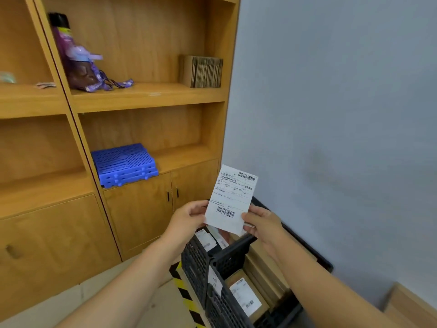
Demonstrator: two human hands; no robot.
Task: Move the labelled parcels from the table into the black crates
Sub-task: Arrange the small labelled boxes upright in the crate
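Pinched flat white labelled parcel (231, 200) at lower edges, left hand (186, 217) and right hand (261, 222), above black crates (212, 263). Judged light, thin, flexible; edge grip adequate.

Lighting: we find it even, soft, indoor; faint shadows. Wide-angle bending at edges; purple bottle (71, 53) slightly blurred.

A flat white parcel (231, 200) with a printed shipping label and two barcodes stands nearly upright, tilted slightly right, above the black crates (212, 263). The far crate holds labelled parcels; the near one holds a brown parcel (248, 297) lying flat with its white label up.
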